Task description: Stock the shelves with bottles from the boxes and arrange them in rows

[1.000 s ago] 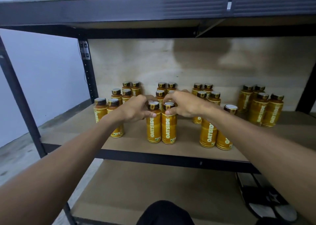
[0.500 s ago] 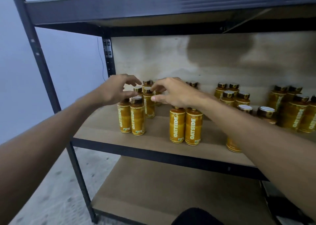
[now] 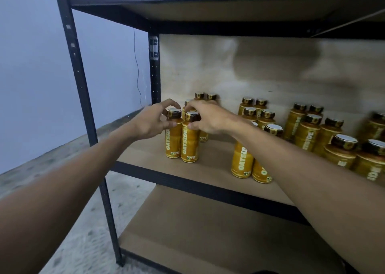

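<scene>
Two bottles are in hand at the left end of the middle shelf (image 3: 210, 159). Left hand (image 3: 153, 120): fingers curled round the cap and neck of the left front bottle (image 3: 173, 137), thumb at its shoulder. Right hand (image 3: 210, 117): fingers curled over the cap of the right front bottle (image 3: 189, 143), thumb just under the cap. Both bottles stand upright on the board, touching side by side, near the front edge.

Progress (judgement): well along on this shelf, not finished.
- Done: many bottles already stand on the board in paired files running front to back: the left group (image 3: 205, 98), the middle group (image 3: 258, 115) and the right group (image 3: 308, 129).
- Left: the files are uneven. The front pair (image 3: 241, 159) stands well forward of the middle group, and gaps separate the groups. The lower shelf (image 3: 208, 228) carries no bottles in the part that shows.

Hidden or unclear:
- No boxes in view, so remaining stock cannot be judged.
- The right forearm covers part of the front pair and the middle group.
- The far-right bottles (image 3: 341, 150) are blurred and cut by the frame edge, so a count is not reliable.
- The top shelf's contents are out of frame.
</scene>
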